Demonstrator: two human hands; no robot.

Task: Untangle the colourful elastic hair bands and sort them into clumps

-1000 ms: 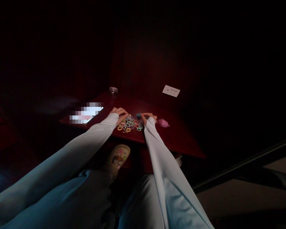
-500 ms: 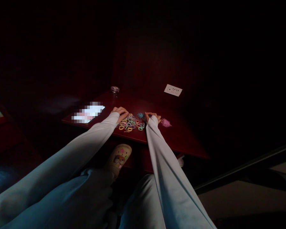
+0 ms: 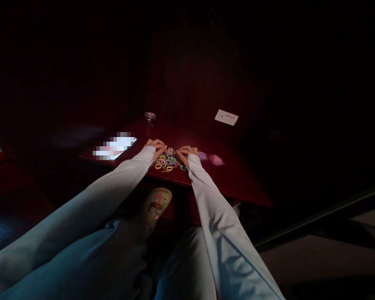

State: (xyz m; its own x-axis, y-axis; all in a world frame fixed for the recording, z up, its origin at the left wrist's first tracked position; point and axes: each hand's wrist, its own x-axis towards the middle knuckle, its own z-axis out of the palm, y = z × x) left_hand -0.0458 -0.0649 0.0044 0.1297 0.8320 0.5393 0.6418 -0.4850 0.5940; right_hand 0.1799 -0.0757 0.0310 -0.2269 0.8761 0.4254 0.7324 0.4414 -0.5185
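A loose heap of small coloured rings that look like hair ties [image 3: 169, 161] lies near the front edge of the dark red table [image 3: 234, 177]. My left hand [image 3: 156, 146] is at the heap's left edge, thumb and fingers drawn together. Over the heap's right side is my right hand [image 3: 187, 152], its fingertips pinched and pointing left. Whatever either hand holds is too small to make out. Right of my right hand sit a purple bunch [image 3: 202, 156] and a pink bunch [image 3: 216, 160] of similar small ties.
A lit phone or tablet [image 3: 120, 146], partly blurred, lies at the table's left. Behind it stands a small clear lidded jar [image 3: 150, 118]. A white socket plate [image 3: 226, 117] is on the back wall. A clog-clad foot [image 3: 156, 206] shows below the front edge.
My right hand has moved left from beside the blue bunch to the heap, closer to my left hand. It now covers the blue bunch, and the purple bunch shows.
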